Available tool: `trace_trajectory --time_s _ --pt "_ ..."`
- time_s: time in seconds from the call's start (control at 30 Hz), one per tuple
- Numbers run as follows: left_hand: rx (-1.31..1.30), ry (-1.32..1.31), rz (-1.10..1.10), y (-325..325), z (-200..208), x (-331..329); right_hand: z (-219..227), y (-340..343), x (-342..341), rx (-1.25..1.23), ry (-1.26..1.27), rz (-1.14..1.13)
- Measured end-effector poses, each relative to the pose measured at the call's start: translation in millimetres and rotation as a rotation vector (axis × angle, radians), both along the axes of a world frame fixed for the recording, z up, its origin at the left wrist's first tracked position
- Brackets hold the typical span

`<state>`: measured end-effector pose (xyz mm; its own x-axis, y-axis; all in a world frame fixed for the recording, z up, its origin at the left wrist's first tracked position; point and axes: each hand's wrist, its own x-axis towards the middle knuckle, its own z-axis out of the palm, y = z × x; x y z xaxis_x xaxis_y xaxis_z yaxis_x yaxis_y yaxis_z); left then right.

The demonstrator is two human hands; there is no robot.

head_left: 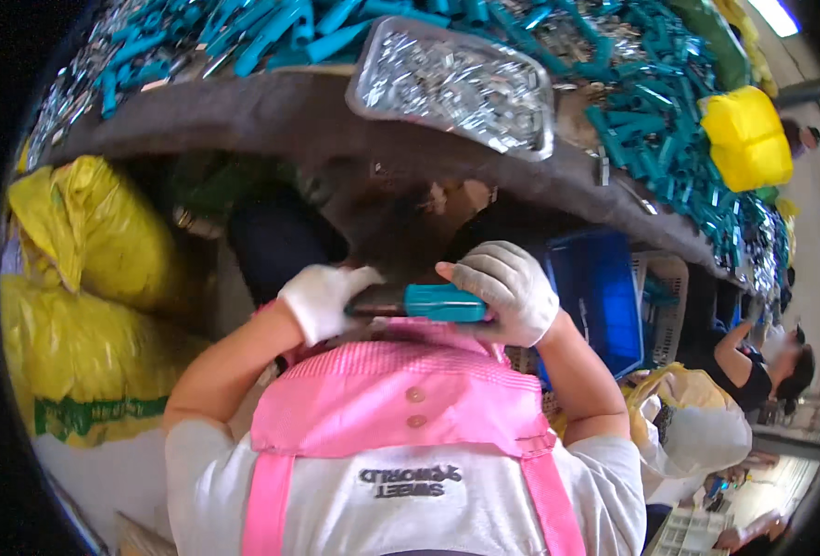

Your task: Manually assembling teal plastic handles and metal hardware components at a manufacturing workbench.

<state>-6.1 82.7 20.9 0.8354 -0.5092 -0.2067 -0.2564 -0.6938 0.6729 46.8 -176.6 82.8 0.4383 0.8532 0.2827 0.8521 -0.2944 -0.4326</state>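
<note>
At three o'clock, the right hand [510, 289] clamps a teal handle [442, 303]; at nine, I cannot tell whether the left hand [324, 301] grips its dark shaft [378, 305]; handling seems underway, next needing steadiness.

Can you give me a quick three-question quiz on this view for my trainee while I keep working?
1. Multiple choice: what fills the tray? A) folded cloth; B) small shiny pieces; C) wooden blocks.
2. True or false: in this picture, the bright yellow container is to the right of the tray.
3. Which grip is wrapped around the right-hand end of the teal piece?

Key: 1. B. 2. True. 3. The right grip.
</note>
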Motion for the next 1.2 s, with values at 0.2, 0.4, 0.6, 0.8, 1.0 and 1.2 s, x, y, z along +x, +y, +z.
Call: trace_trajectory --time_s 0.2,0.4,0.6,0.8,1.0,1.2 --pt "0.143 -0.985 -0.030 20 -28 4 -70 16 -40 0.534 1.909 -0.172" --pt "0.027 -1.010 0.602 17 -7 2 -64 32 -36 0.506 1.349 -0.326" --pt "-1.850 0.289 0.709 6 8 3 -27 54 -19 0.178 0.410 -0.160" --pt "-1.912 0.286 0.695 25 15 33 -26 49 8 0.108 0.318 0.128" --pt "-1.849 0.404 0.856 31 16 45 -12 -59 127 0.268 -0.024 -0.880" --pt "-1.669 0.357 0.806 7 12 46 -3 -113 246 -0.152 -0.384 -1.084"
